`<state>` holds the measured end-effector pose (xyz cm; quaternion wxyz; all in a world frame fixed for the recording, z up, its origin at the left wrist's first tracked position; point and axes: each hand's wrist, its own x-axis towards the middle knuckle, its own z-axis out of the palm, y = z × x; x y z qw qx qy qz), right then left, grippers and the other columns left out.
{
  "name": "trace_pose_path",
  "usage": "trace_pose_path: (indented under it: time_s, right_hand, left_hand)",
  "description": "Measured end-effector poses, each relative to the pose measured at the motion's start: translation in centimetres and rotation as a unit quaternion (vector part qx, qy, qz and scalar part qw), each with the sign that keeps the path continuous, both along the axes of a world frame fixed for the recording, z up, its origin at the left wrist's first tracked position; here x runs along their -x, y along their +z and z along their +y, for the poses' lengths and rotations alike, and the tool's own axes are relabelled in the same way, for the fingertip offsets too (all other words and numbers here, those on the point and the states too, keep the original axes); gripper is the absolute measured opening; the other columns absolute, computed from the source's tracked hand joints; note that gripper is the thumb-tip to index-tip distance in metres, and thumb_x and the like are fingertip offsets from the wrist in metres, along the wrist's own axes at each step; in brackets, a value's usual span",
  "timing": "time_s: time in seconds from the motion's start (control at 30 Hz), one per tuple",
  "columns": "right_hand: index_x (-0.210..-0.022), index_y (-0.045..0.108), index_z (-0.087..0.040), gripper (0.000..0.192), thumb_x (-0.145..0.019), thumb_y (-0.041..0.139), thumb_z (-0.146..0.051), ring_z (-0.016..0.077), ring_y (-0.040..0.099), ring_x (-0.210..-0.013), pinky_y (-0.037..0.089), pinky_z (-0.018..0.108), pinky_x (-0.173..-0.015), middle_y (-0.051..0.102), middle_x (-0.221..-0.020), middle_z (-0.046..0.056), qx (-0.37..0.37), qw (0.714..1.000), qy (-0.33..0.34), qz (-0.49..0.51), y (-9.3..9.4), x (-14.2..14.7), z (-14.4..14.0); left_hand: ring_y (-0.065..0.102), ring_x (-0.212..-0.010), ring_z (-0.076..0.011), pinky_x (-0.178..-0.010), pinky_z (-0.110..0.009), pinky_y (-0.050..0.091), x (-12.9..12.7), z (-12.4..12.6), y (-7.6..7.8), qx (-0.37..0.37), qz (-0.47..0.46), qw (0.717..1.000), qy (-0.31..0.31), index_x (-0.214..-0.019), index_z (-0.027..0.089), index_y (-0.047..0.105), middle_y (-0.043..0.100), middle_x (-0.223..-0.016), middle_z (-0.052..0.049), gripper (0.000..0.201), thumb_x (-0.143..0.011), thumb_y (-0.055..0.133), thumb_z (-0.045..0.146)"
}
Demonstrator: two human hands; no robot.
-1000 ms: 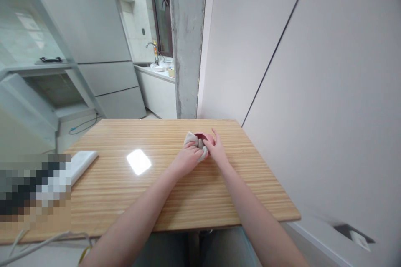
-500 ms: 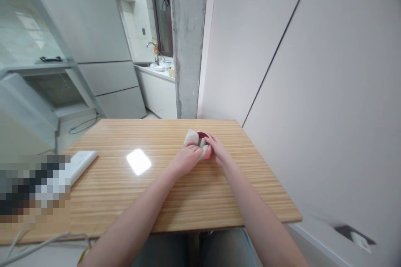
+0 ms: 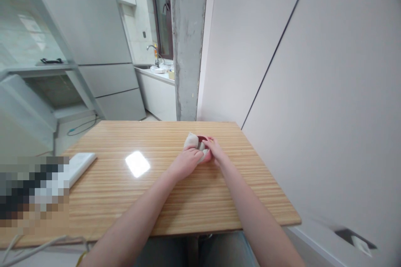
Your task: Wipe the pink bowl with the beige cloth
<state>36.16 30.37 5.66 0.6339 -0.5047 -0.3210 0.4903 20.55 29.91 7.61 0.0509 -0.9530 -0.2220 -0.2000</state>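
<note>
Two hands meet over a small red cup on the wooden surface.

A white box (image 3: pixel 79 165) lies at the far left of the surface (image 3: pixel 163 200). Right of it, the left hand (image 3: pixel 187 161) pinches a pale cloth (image 3: pixel 191 141) against the red cup (image 3: pixel 203 139); the right hand (image 3: pixel 216 152) curls around the cup's other side.

fridge (image 3: pixel 94 29) lettering and sticker, too small to read
</note>
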Motion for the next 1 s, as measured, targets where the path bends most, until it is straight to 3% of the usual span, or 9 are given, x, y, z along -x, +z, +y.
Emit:
trace_pose_path:
  time_s: [0.07,0.27,0.43,0.57,0.67,0.8,0.9,1.0]
  right_hand:
    - [-0.1,0.054,-0.023,0.046,-0.06,0.073,-0.038,0.0186,0.065,-0.08,0.052,0.036,-0.081,0.069,-0.085,0.001,-0.011,1.0,-0.011,-0.006,-0.2,-0.2,0.0]
    - [-0.122,0.044,-0.024,0.062,-0.068,0.066,-0.044,0.0196,0.061,-0.102,0.049,0.035,-0.089,0.064,-0.112,0.005,-0.078,0.994,-0.067,-0.019,-0.5,2.9,-1.2]
    - [-0.129,0.04,-0.028,0.072,-0.065,0.069,-0.042,0.0201,0.064,-0.088,0.053,0.035,-0.075,0.067,-0.104,0.003,-0.039,0.999,0.011,0.0,0.7,2.6,-1.5]
    - [-0.112,0.057,-0.022,0.055,-0.062,0.069,-0.042,0.0189,0.063,-0.08,0.051,0.033,-0.071,0.069,-0.089,0.002,0.004,0.997,0.073,0.004,1.6,0.3,-1.0]
    - [-0.099,0.062,-0.02,0.043,-0.063,0.067,-0.042,0.0194,0.062,-0.084,0.05,0.032,-0.075,0.069,-0.09,0.003,0.0,0.999,0.04,-0.008,1.4,-0.3,-0.7]
    - [-0.112,0.053,-0.024,0.054,-0.063,0.067,-0.041,0.0188,0.062,-0.091,0.05,0.032,-0.081,0.067,-0.101,0.002,-0.047,0.998,-0.047,0.016,0.6,0.9,-0.6]
    - [-0.12,0.046,-0.025,0.062,-0.064,0.069,-0.039,0.0195,0.06,-0.101,0.05,0.033,-0.086,0.063,-0.112,0.004,-0.078,0.994,-0.07,-0.004,-0.1,1.8,-0.7]
    - [-0.125,0.044,-0.026,0.062,-0.07,0.064,-0.043,0.0204,0.058,-0.109,0.049,0.036,-0.09,0.061,-0.119,0.005,-0.083,0.992,-0.086,-0.028,-0.8,2.0,-0.7]
  left_hand:
    - [0.061,-0.082,-0.0178,-0.095,-0.037,0.042,0.0,-0.2,0.2,0.009,0.001,1.0,-0.001,-0.082,0.018,0.052,0.064,-0.079,-0.004,0.017,-0.092,0.039,0.019]
    - [0.062,-0.085,-0.0188,-0.098,-0.04,0.04,-0.5,-0.8,0.9,0.0,-0.052,0.995,0.085,-0.089,0.018,0.054,0.065,-0.083,-0.005,0.016,-0.093,0.042,0.029]
    - [0.059,-0.077,-0.0165,-0.085,-0.034,0.045,0.4,-0.6,1.7,-0.021,-0.048,0.998,0.041,-0.085,0.018,0.055,0.063,-0.078,-0.003,0.016,-0.091,0.04,0.019]
    - [0.056,-0.073,-0.0142,-0.089,-0.032,0.043,0.8,-0.5,2.0,-0.006,-0.034,0.999,-0.011,-0.078,0.018,0.054,0.059,-0.072,-0.001,0.02,-0.091,0.039,0.016]
    - [0.057,-0.088,-0.016,-0.103,-0.039,0.035,0.8,-0.6,1.9,0.013,-0.051,0.999,0.0,-0.081,0.019,0.056,0.062,-0.079,-0.002,0.018,-0.09,0.041,0.017]
    - [0.042,-0.124,-0.0231,-0.111,-0.058,0.015,0.7,-0.5,1.8,0.058,-0.12,0.987,0.087,-0.096,0.02,0.057,0.065,-0.103,-0.005,0.017,-0.092,0.041,0.021]
    - [0.049,-0.117,-0.0225,-0.11,-0.055,0.023,0.5,-0.6,2.0,0.094,-0.124,0.985,0.073,-0.088,0.019,0.057,0.066,-0.098,-0.007,0.018,-0.093,0.04,0.024]
    - [0.058,-0.101,-0.019,-0.112,-0.05,0.022,0.4,-1.0,2.3,0.081,-0.129,0.987,0.05,-0.083,0.02,0.056,0.068,-0.09,-0.005,0.022,-0.094,0.039,0.028]
